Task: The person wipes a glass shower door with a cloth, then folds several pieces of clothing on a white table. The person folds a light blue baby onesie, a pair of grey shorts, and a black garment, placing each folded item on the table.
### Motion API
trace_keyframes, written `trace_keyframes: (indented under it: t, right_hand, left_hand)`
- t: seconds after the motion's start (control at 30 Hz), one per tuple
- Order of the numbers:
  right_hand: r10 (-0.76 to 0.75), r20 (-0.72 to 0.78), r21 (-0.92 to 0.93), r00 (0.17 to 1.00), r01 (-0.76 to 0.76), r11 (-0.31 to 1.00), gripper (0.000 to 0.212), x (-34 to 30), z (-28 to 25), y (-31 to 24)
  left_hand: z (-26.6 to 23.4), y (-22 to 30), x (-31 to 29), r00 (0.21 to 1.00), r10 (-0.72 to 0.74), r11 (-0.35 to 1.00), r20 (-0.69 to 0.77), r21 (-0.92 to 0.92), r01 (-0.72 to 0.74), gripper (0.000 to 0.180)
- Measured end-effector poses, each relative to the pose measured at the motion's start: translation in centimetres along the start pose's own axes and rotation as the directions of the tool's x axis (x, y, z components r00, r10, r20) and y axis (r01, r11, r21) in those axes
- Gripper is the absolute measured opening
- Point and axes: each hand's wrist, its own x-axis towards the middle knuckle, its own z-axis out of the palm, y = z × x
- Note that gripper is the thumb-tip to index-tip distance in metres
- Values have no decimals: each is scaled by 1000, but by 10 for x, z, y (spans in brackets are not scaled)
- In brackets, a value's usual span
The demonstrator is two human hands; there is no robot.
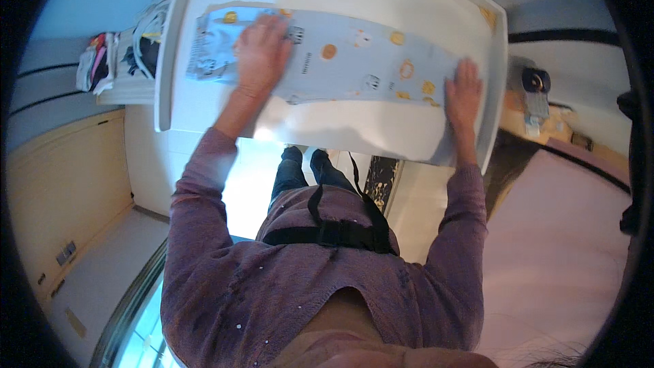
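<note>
As left hand (263, 54) lies palm-down on patterned cloth (344, 65), right hand (464, 94) at its right end, grips spread

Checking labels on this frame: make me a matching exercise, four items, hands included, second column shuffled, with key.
1. left hand
2. right hand
3. cloth
4. table

A. white, with a raised rim
B. at the cloth's right end
C. pale blue, printed with small figures
D. resting on the cloth's left part

Pairs: 1-D, 2-B, 3-C, 4-A
</note>
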Motion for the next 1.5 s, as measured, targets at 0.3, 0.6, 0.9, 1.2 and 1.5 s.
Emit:
trace_keyframes:
  t: [0.3,0.6,0.9,1.2,1.5]
  right_hand:
    - [-78,-25,14,997,78,997,58,-9,-6,15]
    - [-104,-49,50,993,106,993,58,-10,0,28]
    - [-99,-61,69,993,103,992,58,-10,-5,26]
    - [-93,-117,83,989,104,991,55,1,-6,17]
    - [-414,-407,410,814,568,714,23,-18,-26,-191]
  left_hand:
    - [-23,-71,-23,913,-237,933,331,341,118,59]
    - [-28,-99,-28,959,-75,972,273,234,9,55]
    - [-24,-104,-28,972,-17,971,234,238,-41,55]
    - [-23,-104,-30,978,6,978,209,202,-49,56]
    - [-16,-105,-27,980,-8,980,198,196,-31,58]
